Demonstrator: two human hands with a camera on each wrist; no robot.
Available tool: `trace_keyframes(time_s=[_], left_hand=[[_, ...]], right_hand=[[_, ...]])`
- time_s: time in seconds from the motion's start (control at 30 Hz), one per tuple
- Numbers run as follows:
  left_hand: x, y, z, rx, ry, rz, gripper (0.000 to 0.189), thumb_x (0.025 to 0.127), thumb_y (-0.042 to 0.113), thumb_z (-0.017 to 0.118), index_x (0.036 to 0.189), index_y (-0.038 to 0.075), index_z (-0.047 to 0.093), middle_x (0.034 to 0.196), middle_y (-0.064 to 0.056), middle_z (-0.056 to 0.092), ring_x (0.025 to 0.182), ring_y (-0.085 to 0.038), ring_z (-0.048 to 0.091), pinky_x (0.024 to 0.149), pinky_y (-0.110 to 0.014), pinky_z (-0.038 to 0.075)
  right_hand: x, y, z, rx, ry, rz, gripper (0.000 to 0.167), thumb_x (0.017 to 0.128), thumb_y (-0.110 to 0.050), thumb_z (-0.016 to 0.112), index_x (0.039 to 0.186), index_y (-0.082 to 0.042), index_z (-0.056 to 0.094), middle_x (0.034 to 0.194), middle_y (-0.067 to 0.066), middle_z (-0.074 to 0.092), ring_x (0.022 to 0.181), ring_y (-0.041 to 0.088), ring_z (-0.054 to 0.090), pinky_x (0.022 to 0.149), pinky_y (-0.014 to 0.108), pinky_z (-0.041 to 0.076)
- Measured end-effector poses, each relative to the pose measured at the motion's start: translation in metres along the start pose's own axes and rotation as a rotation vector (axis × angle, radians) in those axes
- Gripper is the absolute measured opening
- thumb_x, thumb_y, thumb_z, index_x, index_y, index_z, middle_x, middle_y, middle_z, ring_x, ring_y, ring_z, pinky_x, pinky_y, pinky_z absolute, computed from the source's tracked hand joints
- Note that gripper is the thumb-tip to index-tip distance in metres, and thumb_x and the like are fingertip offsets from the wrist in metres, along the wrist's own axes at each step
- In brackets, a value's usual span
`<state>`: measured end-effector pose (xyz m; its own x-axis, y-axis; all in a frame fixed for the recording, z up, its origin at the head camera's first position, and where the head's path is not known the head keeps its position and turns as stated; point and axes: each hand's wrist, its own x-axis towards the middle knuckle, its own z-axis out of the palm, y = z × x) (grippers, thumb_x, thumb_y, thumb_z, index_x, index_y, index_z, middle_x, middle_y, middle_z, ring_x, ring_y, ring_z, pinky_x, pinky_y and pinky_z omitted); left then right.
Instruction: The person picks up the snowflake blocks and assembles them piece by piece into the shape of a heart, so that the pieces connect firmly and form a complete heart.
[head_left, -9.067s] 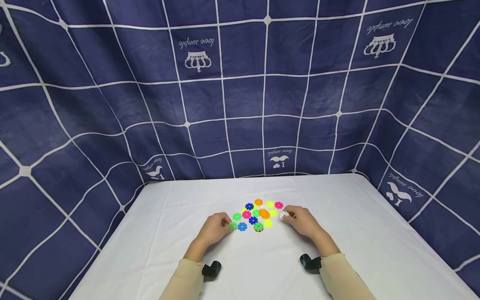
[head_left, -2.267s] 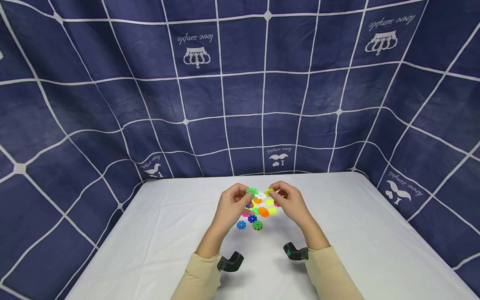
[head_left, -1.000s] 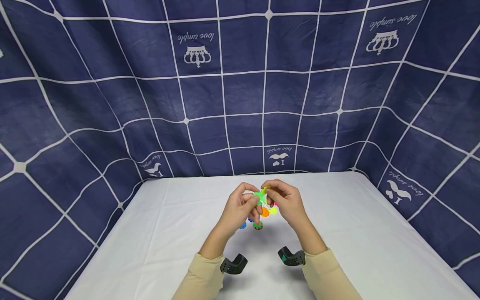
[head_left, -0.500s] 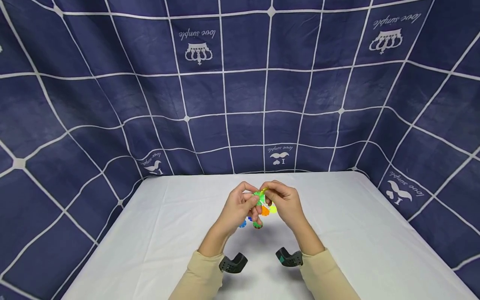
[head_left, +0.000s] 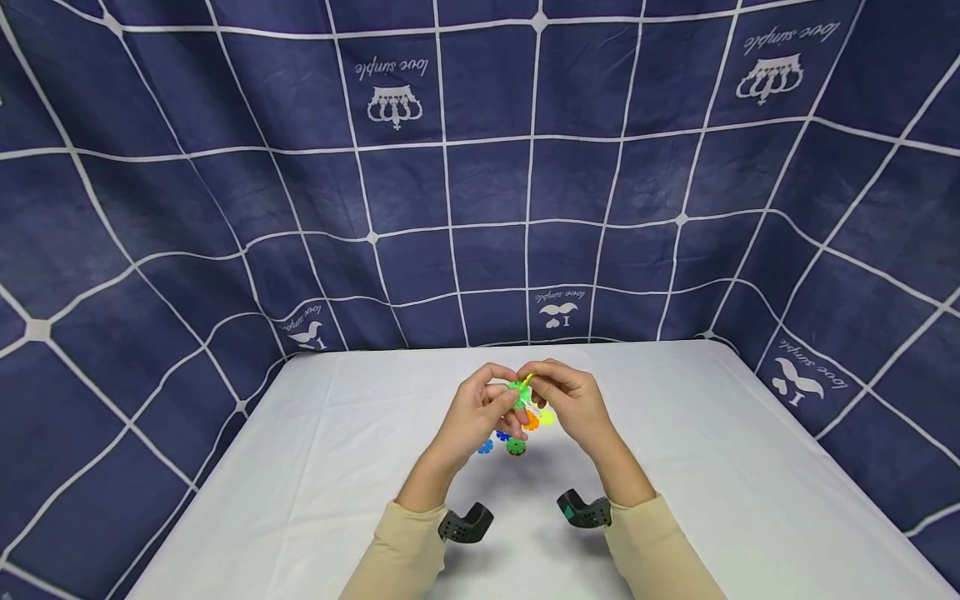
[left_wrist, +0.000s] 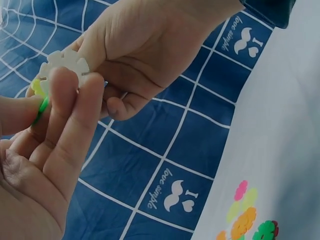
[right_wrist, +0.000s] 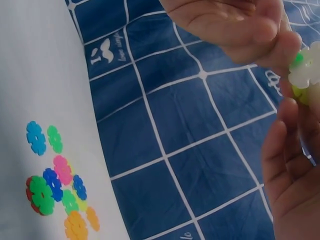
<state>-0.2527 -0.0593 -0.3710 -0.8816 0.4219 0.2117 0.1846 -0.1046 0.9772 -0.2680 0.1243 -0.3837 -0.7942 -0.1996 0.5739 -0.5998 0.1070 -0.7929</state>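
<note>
My left hand (head_left: 474,412) pinches a green notched disc (head_left: 517,397), a flower-shaped linking piece, above the table. My right hand (head_left: 566,400) pinches a yellow notched disc (head_left: 528,380), seen nearly edge-on and meeting the green disc's edge. A white notched disc (left_wrist: 65,65) sits with these two, and the left hand's fingers lie in front of it in the left wrist view. In the right wrist view the white disc (right_wrist: 305,72) covers most of the green and yellow ones. How deeply the notches are joined is hidden by fingers.
Several loose notched discs lie on the white table below the hands: light blue (right_wrist: 36,138), pink (right_wrist: 63,170), orange (right_wrist: 76,226), and green (right_wrist: 42,195) overlapping a red one. A blue checked curtain (head_left: 480,192) stands behind and at both sides.
Both hands lifted discs off the table and came together. The yellow disc in the right hand moved left to the green one and turned edge-on. Over the last half second the hands barely moved.
</note>
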Motion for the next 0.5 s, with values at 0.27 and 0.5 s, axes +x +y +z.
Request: trace_keyframes(time_s=[0.27, 0.5], left_hand=[[0.0010, -0.0014, 0.0001, 0.049, 0.079, -0.008, 0.023, 0.101, 0.007, 0.056, 0.123, 0.005, 0.052, 0.084, -0.016, 0.074, 0.061, -0.016, 0.070, 0.066, -0.038, 0.063], [0.0018, -0.0010, -0.0034, 0.020, 0.217, 0.028, 0.017, 0.101, 0.008, 0.055, 0.116, 0.006, 0.047, 0.099, -0.026, 0.074, 0.077, -0.035, 0.075, 0.072, -0.044, 0.063]], right_hand=[[0.0021, -0.0010, -0.0051, -0.091, 0.001, 0.047, 0.026, 0.100, -0.011, 0.060, 0.123, -0.011, 0.070, 0.101, 0.016, 0.067, 0.074, 0.029, 0.058, 0.064, 0.029, 0.055], [0.0022, -0.0014, -0.0049, -0.066, 0.012, 0.101, 0.020, 0.101, -0.016, 0.060, 0.117, -0.010, 0.070, 0.109, 0.014, 0.071, 0.082, 0.028, 0.063, 0.067, 0.027, 0.057]])
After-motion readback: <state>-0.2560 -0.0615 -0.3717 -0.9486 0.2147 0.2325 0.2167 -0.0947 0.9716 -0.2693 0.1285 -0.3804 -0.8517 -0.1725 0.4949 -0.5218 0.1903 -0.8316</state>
